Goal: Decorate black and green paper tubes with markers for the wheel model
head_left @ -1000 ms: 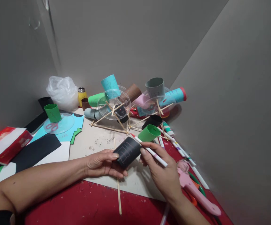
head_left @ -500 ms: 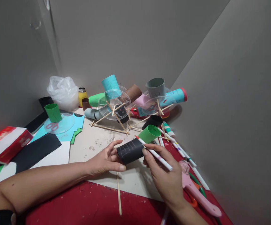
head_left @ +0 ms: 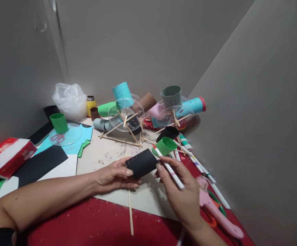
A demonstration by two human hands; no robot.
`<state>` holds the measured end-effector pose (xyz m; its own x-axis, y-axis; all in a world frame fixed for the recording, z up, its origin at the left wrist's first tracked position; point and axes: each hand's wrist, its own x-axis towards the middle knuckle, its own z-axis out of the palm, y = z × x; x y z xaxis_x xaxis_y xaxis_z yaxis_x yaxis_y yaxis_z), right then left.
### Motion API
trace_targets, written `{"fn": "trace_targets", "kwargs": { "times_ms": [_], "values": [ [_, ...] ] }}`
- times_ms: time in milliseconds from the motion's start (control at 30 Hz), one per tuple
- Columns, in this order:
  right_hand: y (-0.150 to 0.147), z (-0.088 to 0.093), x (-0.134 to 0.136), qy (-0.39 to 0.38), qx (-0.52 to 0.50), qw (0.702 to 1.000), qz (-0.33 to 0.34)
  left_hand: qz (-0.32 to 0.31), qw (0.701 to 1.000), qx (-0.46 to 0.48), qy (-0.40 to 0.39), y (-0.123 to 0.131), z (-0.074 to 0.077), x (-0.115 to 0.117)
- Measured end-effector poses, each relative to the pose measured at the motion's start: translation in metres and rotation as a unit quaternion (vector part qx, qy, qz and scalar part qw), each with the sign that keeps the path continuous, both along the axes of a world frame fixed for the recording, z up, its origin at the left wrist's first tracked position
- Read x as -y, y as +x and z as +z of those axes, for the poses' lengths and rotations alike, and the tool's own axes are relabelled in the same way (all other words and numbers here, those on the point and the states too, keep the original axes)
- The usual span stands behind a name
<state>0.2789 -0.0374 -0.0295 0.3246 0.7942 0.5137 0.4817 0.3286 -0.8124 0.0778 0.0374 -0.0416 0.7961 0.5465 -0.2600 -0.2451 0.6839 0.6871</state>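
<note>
A black paper tube [head_left: 141,165] lies tilted between my two hands, with faint pencil-like lines near its upper left edge. My left hand [head_left: 116,176] is closed on its left end, the thumb resting on the front. In my right hand [head_left: 178,181] is a white marker pen [head_left: 172,175] with a red tip, pointing up and left. The fingertips of that hand touch the tube's right end. Just behind the pen tip stands a green paper tube [head_left: 167,146], with another black tube [head_left: 169,132] beyond it.
Behind stands a wheel-like model of sticks [head_left: 120,140], clear plastic discs and coloured tubes. A tissue pack [head_left: 10,155], cut paper and a plastic bag [head_left: 70,102] lie left. Markers [head_left: 220,194] and a pink-handled tool [head_left: 222,217] line the right edge. Thin sticks [head_left: 131,215] lie in front.
The black tube has turned in my hands, so its drawn lines have rolled toward the top. My left thumb has moved up onto its front. The marker has shifted slightly with my right hand.
</note>
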Motion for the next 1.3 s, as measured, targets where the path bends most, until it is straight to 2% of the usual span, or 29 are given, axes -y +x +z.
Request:
{"fn": "trace_targets", "kwargs": {
  "times_ms": [167,300,500,667,767,867,1033,1167,1300],
  "values": [
    [0.001,0.002,0.0,0.01,0.021,1.0,0.012,-0.05,0.998,0.034,-0.027,-0.001,-0.005,-0.002],
    [0.0,0.008,0.003,0.028,0.03,0.999,0.022,-0.066,0.998,0.014,-0.008,-0.002,-0.006,-0.002],
    [0.0,0.007,0.003,0.036,0.088,0.994,0.046,0.0,0.994,-0.025,0.105,0.0,-0.008,0.0],
    [-0.003,0.003,0.004,0.059,0.144,0.984,0.084,-0.018,0.98,-0.053,0.193,0.001,-0.01,0.004],
    [-0.003,0.001,0.006,0.066,0.145,0.983,0.094,-0.004,0.972,-0.075,0.222,0.001,-0.008,0.006],
    [-0.001,0.0,0.009,0.064,0.109,0.99,0.067,0.01,0.986,-0.049,0.156,0.001,-0.004,0.006],
    [0.001,0.004,0.012,0.079,0.025,0.997,-0.008,-0.016,0.999,0.029,0.025,-0.001,-0.004,-0.002],
    [0.0,0.0,0.014,0.086,0.025,0.996,-0.003,-0.034,0.998,0.059,-0.007,-0.005,-0.009,-0.008],
    [0.002,-0.007,0.019,0.103,0.03,0.994,0.008,-0.038,0.997,0.063,-0.002,-0.006,-0.01,-0.008]
  ]
}}
